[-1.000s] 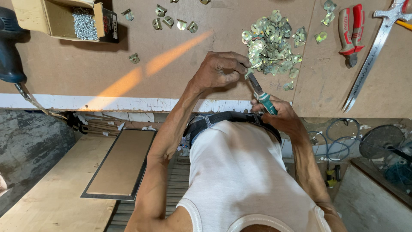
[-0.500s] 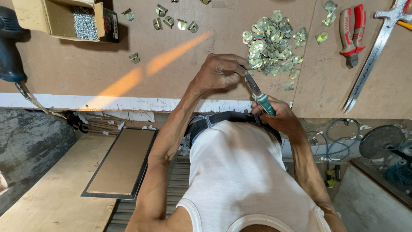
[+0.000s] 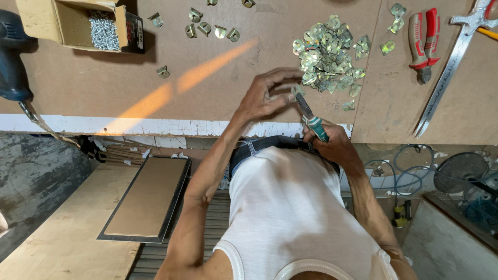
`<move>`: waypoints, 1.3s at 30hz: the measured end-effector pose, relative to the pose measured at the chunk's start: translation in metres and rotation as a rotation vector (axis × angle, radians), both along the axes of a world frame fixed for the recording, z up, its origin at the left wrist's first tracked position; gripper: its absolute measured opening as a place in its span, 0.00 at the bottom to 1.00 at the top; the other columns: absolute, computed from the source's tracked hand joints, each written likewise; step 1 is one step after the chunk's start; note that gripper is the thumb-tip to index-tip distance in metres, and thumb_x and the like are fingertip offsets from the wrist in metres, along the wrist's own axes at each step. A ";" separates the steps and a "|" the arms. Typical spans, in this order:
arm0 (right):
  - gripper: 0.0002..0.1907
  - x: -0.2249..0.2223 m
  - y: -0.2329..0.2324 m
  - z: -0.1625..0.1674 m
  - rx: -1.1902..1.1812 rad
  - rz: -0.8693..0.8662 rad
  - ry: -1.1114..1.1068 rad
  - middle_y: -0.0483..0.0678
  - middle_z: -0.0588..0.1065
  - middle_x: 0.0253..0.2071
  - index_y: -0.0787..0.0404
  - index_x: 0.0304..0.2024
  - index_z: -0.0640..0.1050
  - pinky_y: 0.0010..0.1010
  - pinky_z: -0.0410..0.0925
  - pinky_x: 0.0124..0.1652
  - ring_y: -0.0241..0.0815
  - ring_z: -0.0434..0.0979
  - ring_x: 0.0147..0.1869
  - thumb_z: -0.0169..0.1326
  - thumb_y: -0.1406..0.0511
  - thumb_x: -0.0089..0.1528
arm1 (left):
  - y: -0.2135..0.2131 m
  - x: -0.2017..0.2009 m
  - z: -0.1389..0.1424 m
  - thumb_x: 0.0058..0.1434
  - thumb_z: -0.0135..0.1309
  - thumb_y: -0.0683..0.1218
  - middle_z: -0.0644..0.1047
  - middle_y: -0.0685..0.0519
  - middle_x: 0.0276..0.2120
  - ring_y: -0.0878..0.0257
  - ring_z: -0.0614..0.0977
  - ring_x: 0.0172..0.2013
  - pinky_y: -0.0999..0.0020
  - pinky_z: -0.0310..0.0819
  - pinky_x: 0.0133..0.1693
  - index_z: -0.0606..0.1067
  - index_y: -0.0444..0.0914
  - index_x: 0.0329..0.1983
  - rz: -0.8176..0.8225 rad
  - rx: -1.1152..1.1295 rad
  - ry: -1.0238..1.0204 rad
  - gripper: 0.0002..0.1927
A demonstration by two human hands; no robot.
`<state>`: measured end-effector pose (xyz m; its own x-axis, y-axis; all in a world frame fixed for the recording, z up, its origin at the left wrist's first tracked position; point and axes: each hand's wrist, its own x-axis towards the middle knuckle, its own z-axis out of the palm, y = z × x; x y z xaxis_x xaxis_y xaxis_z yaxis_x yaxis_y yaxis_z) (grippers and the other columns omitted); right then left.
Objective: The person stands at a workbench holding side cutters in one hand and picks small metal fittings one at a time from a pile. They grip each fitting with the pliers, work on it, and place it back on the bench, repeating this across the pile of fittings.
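pliers (image 3: 310, 116) gripped in right hand (image 3: 332, 146), left hand (image 3: 265, 98) pinching bracket.

One view only: head cam, worn by the person, looking steeply down over their own chest at the workbench (image 3: 155, 78). Bench edge runs left-right across mid-frame; bench top fills the far part, floor and a board the near-left. Both hands sit near centre, approx. at arm's length. Close range, wide angle, so no 2nd view shares the scene.
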<state>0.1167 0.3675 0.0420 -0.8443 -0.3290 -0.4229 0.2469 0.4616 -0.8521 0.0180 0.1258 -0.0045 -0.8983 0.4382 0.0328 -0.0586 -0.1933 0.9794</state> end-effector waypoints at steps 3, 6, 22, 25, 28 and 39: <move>0.10 0.001 -0.008 0.001 0.035 0.005 0.091 0.48 0.79 0.41 0.67 0.32 0.80 0.29 0.73 0.43 0.39 0.80 0.43 0.49 0.79 0.53 | 0.018 0.021 0.000 0.64 0.64 0.47 0.81 0.45 0.52 0.56 0.84 0.51 0.61 0.83 0.53 0.77 0.34 0.59 0.061 -0.039 -0.074 0.22; 0.10 0.001 -0.013 0.000 0.012 0.005 0.164 0.49 0.78 0.41 0.66 0.31 0.79 0.30 0.73 0.43 0.41 0.80 0.43 0.49 0.79 0.53 | 0.035 0.039 0.003 0.64 0.64 0.45 0.83 0.46 0.48 0.61 0.84 0.46 0.66 0.84 0.50 0.77 0.33 0.58 0.157 0.026 -0.225 0.21; 0.12 0.009 -0.012 0.007 0.214 0.031 0.117 0.51 0.79 0.37 0.64 0.32 0.82 0.35 0.72 0.38 0.46 0.80 0.37 0.50 0.78 0.52 | 0.003 0.031 0.010 0.69 0.57 0.56 0.80 0.39 0.46 0.50 0.85 0.40 0.60 0.82 0.40 0.72 0.28 0.58 0.122 -0.696 0.730 0.27; 0.12 0.007 -0.014 0.008 0.224 0.049 0.129 0.51 0.78 0.36 0.63 0.32 0.81 0.36 0.72 0.37 0.47 0.80 0.36 0.50 0.78 0.52 | -0.001 0.029 0.007 0.68 0.58 0.56 0.80 0.39 0.48 0.51 0.85 0.41 0.61 0.82 0.41 0.71 0.29 0.59 0.104 -0.683 0.749 0.29; 0.09 0.002 -0.016 0.008 0.182 0.041 0.254 0.51 0.79 0.37 0.63 0.33 0.80 0.35 0.73 0.40 0.46 0.81 0.40 0.50 0.77 0.56 | 0.000 0.030 0.011 0.64 0.62 0.56 0.82 0.43 0.42 0.53 0.85 0.39 0.61 0.81 0.42 0.68 0.31 0.67 0.025 -0.548 0.401 0.35; 0.12 -0.005 -0.023 0.015 0.131 0.068 0.231 0.53 0.78 0.42 0.64 0.36 0.80 0.35 0.71 0.41 0.46 0.79 0.41 0.47 0.76 0.55 | 0.005 0.033 0.005 0.68 0.60 0.44 0.83 0.44 0.47 0.57 0.88 0.44 0.65 0.85 0.45 0.78 0.37 0.56 0.299 -0.321 0.300 0.14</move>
<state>0.1115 0.3450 0.0574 -0.9012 -0.3437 -0.2641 0.0173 0.5803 -0.8143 0.0514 0.1311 0.0010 -0.9573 0.1942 0.2142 0.2454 0.1535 0.9572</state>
